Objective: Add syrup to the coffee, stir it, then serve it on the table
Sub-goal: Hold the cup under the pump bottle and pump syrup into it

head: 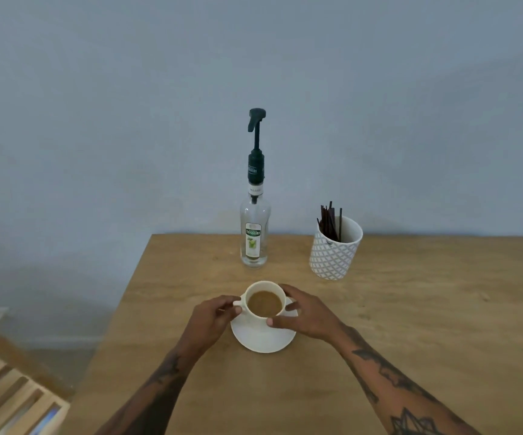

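A white cup of milky coffee (265, 302) stands on a white saucer (263, 339) near the middle of the wooden table (379, 340). My left hand (213, 320) pinches the cup's handle on its left side. My right hand (307, 312) wraps around the cup's right side, thumb at the near rim. Behind the cup stands a clear glass syrup bottle (253, 237) with a tall dark green pump (256, 142), its spout turned left. A patterned white pot (334, 251) at the back right holds several dark stir sticks (330, 221).
A plain blue-grey wall rises right behind the table. The table's left edge runs diagonally from the bottle down to the lower left. A slatted wooden chair or rack (9, 397) sits off the table at bottom left.
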